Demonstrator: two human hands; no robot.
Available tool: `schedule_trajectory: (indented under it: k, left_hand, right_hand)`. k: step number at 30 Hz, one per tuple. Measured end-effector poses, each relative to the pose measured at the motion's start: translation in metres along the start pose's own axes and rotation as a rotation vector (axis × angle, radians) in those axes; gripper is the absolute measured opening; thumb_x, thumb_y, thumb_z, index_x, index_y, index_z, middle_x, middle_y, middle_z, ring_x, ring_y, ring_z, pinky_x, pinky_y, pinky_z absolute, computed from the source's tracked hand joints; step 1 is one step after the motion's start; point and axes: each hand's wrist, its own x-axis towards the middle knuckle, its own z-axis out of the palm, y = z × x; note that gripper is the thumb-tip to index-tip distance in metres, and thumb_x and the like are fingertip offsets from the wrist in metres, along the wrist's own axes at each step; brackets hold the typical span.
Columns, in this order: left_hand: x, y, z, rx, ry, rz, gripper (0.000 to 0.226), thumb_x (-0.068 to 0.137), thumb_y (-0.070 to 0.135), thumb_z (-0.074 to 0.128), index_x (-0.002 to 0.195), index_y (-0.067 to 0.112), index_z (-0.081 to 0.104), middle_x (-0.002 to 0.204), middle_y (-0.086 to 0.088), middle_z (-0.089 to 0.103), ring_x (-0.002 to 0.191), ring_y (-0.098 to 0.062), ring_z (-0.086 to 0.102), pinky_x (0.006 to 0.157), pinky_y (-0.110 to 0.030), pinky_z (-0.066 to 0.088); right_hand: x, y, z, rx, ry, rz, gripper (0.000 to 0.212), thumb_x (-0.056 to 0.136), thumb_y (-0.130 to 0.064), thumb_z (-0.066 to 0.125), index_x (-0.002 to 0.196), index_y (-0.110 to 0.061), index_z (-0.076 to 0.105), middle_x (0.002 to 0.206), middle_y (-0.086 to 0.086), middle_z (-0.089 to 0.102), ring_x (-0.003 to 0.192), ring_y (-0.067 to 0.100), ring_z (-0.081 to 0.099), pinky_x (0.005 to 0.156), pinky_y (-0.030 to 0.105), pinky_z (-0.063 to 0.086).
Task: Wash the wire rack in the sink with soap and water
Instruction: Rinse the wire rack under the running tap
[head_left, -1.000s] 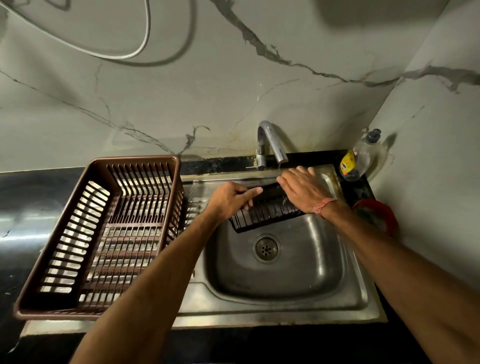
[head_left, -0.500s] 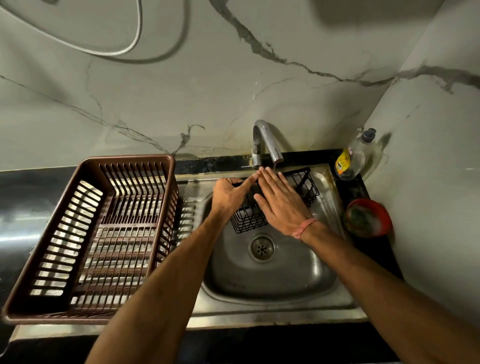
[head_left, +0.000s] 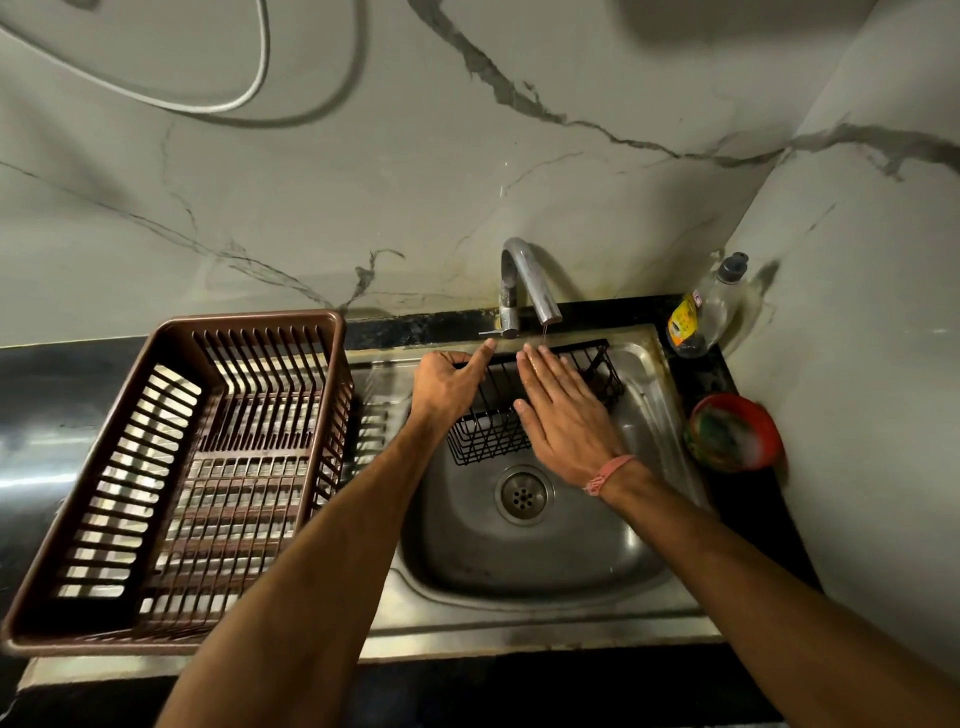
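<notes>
While my left hand (head_left: 451, 385) grips the wire rack (head_left: 488, 441) and my flat, released right hand (head_left: 563, 415) rubs it, wet wires could slip toward the drain.

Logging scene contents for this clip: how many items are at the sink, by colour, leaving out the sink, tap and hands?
Black: 1, wire rack
Brown: 1, dish basket
Red: 1, bowl
Clear with yellow label: 1, soap bottle
Total: 4
</notes>
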Motion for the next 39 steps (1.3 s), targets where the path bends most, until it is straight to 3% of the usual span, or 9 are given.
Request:
schedule_trajectory:
  k: [9, 17, 24, 29, 31, 32, 35, 37, 39]
  left_hand:
    - [0.002, -0.005, -0.014, 0.004, 0.024, -0.031, 0.058, 0.1, 0.055, 0.068, 0.055, 0.028, 0.045, 0.044, 0.014, 0.038, 0.036, -0.004, 0.03, 0.042, -0.018, 0.038]
    - [0.003, -0.003, -0.002, 0.004, -0.011, 0.051, 0.062, 0.1, 0.057, 0.068, 0.052, 0.023, 0.047, 0.046, 0.008, 0.04, 0.037, -0.009, 0.03, 0.041, -0.02, 0.031]
    - [0.006, -0.005, -0.014, 0.04, 0.0, -0.027, 0.058, 0.099, 0.058, 0.068, 0.055, 0.026, 0.047, 0.046, 0.012, 0.041, 0.038, -0.006, 0.032, 0.044, -0.02, 0.037]
    - [0.005, 0.0, 0.0, 0.094, -0.061, 0.039, 0.054, 0.102, 0.056, 0.064, 0.064, 0.018, 0.062, 0.046, 0.011, 0.047, 0.037, -0.007, 0.036, 0.041, -0.02, 0.035]
    - [0.004, 0.005, 0.009, 0.145, -0.07, 0.101, 0.057, 0.107, 0.051, 0.059, 0.065, 0.013, 0.066, 0.043, 0.011, 0.047, 0.035, -0.006, 0.036, 0.039, -0.019, 0.031]
    - [0.004, 0.006, 0.011, 0.148, -0.071, 0.107, 0.059, 0.109, 0.049, 0.057, 0.063, 0.013, 0.064, 0.042, 0.012, 0.046, 0.034, -0.005, 0.036, 0.039, -0.018, 0.031]
    - [0.002, 0.009, 0.011, 0.09, -0.098, 0.086, 0.059, 0.112, 0.047, 0.05, 0.067, 0.011, 0.064, 0.045, 0.011, 0.047, 0.035, -0.003, 0.037, 0.04, -0.018, 0.033]
    - [0.001, 0.008, 0.008, 0.051, -0.126, 0.096, 0.063, 0.112, 0.052, 0.045, 0.075, 0.006, 0.066, 0.048, 0.01, 0.046, 0.039, -0.006, 0.037, 0.043, -0.021, 0.033]
    - [0.001, 0.006, 0.001, 0.016, -0.162, 0.062, 0.073, 0.111, 0.061, 0.036, 0.081, 0.004, 0.069, 0.057, 0.008, 0.052, 0.047, -0.007, 0.045, 0.045, -0.023, 0.041]
  right_hand:
    - [0.001, 0.033, -0.004, 0.046, -0.015, 0.235, 0.067, 0.109, -0.052, -0.001, 0.164, -0.014, 0.001, 0.173, 0.005, -0.001, 0.159, 0.018, -0.006, 0.131, 0.043, 0.009]
    - [0.009, -0.016, -0.003, 0.048, 0.0, 0.01, 0.064, 0.112, -0.048, 0.005, 0.165, -0.013, 0.003, 0.173, 0.005, -0.001, 0.16, 0.015, -0.007, 0.131, 0.042, 0.006]
    - [-0.002, 0.037, -0.002, 0.036, -0.024, 0.271, 0.072, 0.107, -0.055, -0.005, 0.164, -0.013, 0.002, 0.173, 0.006, 0.001, 0.16, 0.018, -0.003, 0.131, 0.044, 0.01]
    - [0.014, -0.004, -0.001, 0.083, -0.011, 0.07, 0.067, 0.111, -0.051, 0.007, 0.165, -0.013, 0.014, 0.171, 0.008, 0.014, 0.16, 0.02, 0.008, 0.13, 0.046, 0.01]
    - [0.027, -0.016, -0.007, 0.21, 0.051, 0.05, 0.057, 0.112, -0.045, 0.015, 0.155, -0.014, 0.039, 0.157, 0.007, 0.047, 0.15, 0.021, 0.036, 0.127, 0.047, 0.02]
    - [0.033, -0.019, -0.011, 0.265, 0.087, 0.065, 0.049, 0.112, -0.041, 0.019, 0.141, -0.017, 0.051, 0.138, 0.003, 0.061, 0.134, 0.02, 0.051, 0.122, 0.046, 0.029]
    - [0.045, -0.019, -0.02, 0.334, 0.096, 0.117, 0.035, 0.11, -0.043, 0.025, 0.099, -0.029, 0.055, 0.094, -0.007, 0.065, 0.092, 0.016, 0.057, 0.095, 0.049, 0.044]
    - [0.049, -0.016, -0.022, 0.394, 0.064, 0.144, 0.041, 0.108, -0.052, 0.022, 0.092, -0.032, 0.054, 0.085, -0.008, 0.063, 0.085, 0.018, 0.059, 0.088, 0.052, 0.047]
    - [0.049, -0.014, -0.03, 0.553, 0.036, 0.209, 0.052, 0.108, -0.057, 0.025, 0.101, -0.024, 0.065, 0.091, -0.004, 0.068, 0.09, 0.021, 0.066, 0.088, 0.052, 0.053]
